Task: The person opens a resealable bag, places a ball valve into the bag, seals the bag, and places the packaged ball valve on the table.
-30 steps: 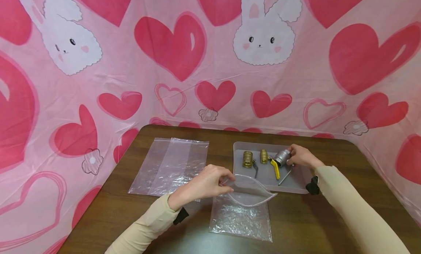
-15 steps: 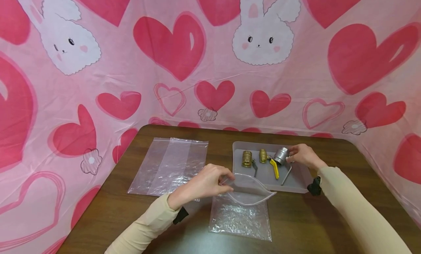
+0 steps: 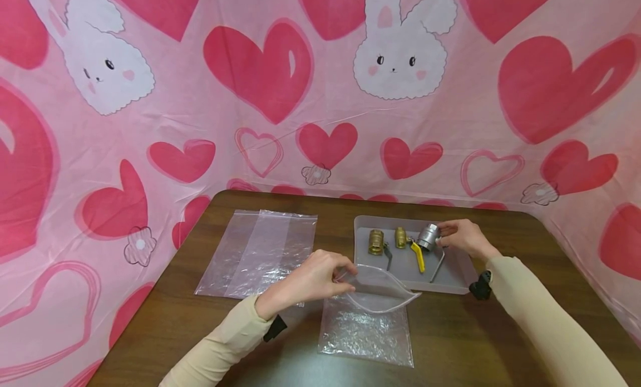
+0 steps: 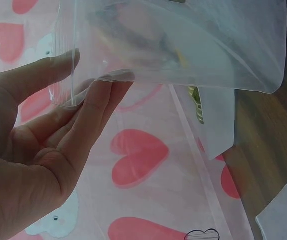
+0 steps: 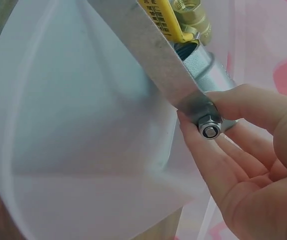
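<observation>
While one pink cloth printed with hearts and two rabbit faces filled the background, I looked down through the head camera at one brown table. Two beige sleeves reached over it, one from each side. Toward the far right stood one grey translucent tray. Left of it, well apart, lay two overlapping clear bags, as far as I could count them. One more clear bag, the held bag, lay nearest me, its lower part on the table and its raised mouth gaping just in front of the tray.

I saw two hands. The left hand pinched one side of that mouth between thumb and fingers. The right hand gripped the silver valve with thumb and fingers around its handle end; I couldn't tell whether the valve touched the tray's floor.

Three valves lay within the tray: that silver one rightmost, the larger brass valve leftmost and the smaller brass valve between. I counted three handles: one silver, one yellow, one grey. Smallest of all, one nut showed beside the right fingers.
</observation>
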`<action>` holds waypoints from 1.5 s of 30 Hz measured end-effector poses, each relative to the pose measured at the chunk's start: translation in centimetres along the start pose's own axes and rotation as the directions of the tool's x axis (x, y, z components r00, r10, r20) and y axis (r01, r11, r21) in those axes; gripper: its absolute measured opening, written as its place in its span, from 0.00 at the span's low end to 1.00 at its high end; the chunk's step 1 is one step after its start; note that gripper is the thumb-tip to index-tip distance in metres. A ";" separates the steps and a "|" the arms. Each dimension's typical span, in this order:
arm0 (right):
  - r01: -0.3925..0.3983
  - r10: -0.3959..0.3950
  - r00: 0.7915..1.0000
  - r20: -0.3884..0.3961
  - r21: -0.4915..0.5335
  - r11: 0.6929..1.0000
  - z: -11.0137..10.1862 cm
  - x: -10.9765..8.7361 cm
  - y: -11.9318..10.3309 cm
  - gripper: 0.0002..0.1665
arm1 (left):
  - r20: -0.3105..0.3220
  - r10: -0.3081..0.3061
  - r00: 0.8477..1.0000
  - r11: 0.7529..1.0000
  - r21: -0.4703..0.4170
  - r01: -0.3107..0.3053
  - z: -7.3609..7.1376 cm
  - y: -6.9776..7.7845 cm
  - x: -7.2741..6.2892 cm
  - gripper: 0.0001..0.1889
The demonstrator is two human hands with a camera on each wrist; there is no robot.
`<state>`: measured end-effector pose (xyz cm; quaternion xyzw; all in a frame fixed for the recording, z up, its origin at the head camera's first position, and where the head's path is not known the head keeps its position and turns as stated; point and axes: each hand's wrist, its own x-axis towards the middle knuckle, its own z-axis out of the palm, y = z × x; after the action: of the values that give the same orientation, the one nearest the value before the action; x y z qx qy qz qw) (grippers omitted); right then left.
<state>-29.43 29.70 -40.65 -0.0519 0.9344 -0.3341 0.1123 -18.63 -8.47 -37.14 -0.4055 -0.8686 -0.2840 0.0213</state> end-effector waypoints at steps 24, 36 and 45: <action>0.138 -0.149 0.974 -0.174 -0.071 0.988 -2.9 -3.0 -2.5 0.32 | -0.015 -0.017 1.000 0.999 -0.031 0.017 -0.1 0.1 0.2 0.11; 0.258 -0.257 0.936 -0.241 -0.026 0.966 -4.2 -5.2 -6.6 0.31 | -0.011 -0.021 1.000 0.998 -0.053 0.020 -0.3 0.1 0.4 0.11; 0.330 -0.313 0.906 -0.285 0.012 0.944 -4.3 -6.9 -9.4 0.29 | -0.004 -0.014 1.000 0.998 -0.063 0.014 -0.4 0.2 0.7 0.10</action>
<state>-23.57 26.24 -30.25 -0.1539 0.9090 -0.3797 -0.0759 -18.99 -8.08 -36.55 -0.3993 -0.8619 -0.3125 0.0086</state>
